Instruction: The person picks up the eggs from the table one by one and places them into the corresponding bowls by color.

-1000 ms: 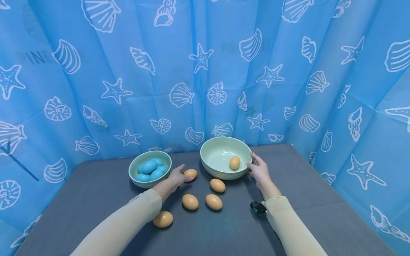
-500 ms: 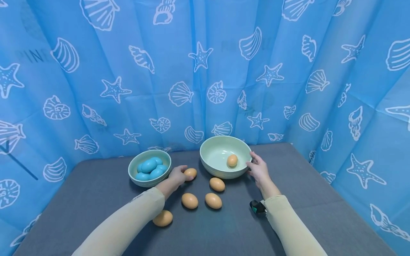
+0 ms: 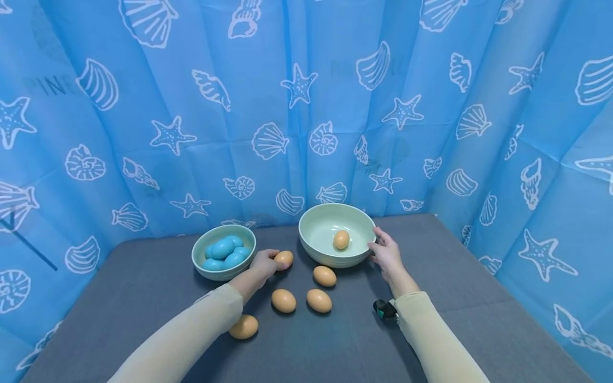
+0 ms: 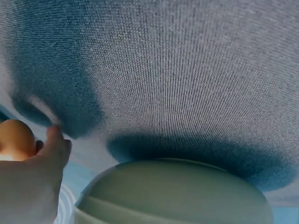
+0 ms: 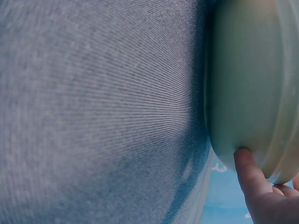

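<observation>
In the head view my left hand holds a brown egg between thumb and fingers, just right of the smaller green bowl. The left wrist view shows that egg at its left edge, with the hand against it. My right hand grips the larger pale green bowl at its right rim. In the right wrist view one finger presses the bowl's outer wall. Inside the larger bowl lies one brown egg.
Several blue eggs fill the smaller bowl. On the grey cloth in front lie more brown eggs: one below the large bowl, two mid-table, and one beside the left sleeve. A blue shell-print curtain hangs behind.
The brown egg inside the larger bowl has rolled left toward the bowl's middle. My left hand and its egg have shifted only slightly; the right hand stays at the rim.
</observation>
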Motion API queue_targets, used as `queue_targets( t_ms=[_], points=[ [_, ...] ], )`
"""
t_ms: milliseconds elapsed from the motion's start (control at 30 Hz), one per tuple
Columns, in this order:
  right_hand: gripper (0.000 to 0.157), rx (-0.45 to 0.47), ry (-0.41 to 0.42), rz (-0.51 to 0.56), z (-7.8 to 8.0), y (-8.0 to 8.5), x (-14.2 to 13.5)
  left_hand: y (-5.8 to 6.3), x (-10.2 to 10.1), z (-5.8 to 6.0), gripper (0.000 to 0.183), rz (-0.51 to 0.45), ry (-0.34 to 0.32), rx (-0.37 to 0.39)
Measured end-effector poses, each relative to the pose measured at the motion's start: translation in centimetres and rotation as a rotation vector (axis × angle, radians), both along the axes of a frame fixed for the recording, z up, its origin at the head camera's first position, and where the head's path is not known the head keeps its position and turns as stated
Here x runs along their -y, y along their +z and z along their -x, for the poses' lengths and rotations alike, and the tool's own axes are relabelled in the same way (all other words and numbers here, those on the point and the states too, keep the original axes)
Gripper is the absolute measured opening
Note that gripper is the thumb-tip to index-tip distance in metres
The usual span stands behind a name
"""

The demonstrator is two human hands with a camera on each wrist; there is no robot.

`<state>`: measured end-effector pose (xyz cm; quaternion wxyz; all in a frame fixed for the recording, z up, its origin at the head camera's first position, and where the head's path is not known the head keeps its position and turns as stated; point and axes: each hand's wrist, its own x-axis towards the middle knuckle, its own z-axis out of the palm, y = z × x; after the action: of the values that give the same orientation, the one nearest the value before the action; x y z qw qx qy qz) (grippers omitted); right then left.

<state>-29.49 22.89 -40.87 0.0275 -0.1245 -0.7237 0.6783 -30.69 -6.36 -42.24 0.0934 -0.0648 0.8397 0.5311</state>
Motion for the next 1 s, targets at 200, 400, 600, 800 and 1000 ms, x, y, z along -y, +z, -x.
queue_targets(
  t_ms=[200, 400, 600, 800, 1000],
  points=[
    [0.057, -0.003, 0.009, -0.006, 0.0, 0.1, 0.0, 1.4, 0.0, -0.5, 0.055, -0.089, -0.01, 0.008],
    [0.057, -0.002, 0.009, -0.007, 0.0, 0.1, -0.1, 2.2, -0.3, -0.6, 0.054, -0.129, -0.01, 0.01],
    [0.057, -0.002, 0.012, -0.006, 0.0, -0.1, -0.1, 2.7, -0.8, -0.4, 0.054, -0.136, 0.002, 0.002],
    [0.057, -0.006, 0.017, -0.004, 0.0, -0.1, -0.2, 3.2, -1.4, -0.5, 0.053, -0.133, 0.0, -0.064],
    [0.056, -0.003, 0.018, -0.005, 0.0, 0.0, -0.1, 3.6, -1.9, -0.3, 0.042, -0.175, -0.016, -0.137]
  ],
)
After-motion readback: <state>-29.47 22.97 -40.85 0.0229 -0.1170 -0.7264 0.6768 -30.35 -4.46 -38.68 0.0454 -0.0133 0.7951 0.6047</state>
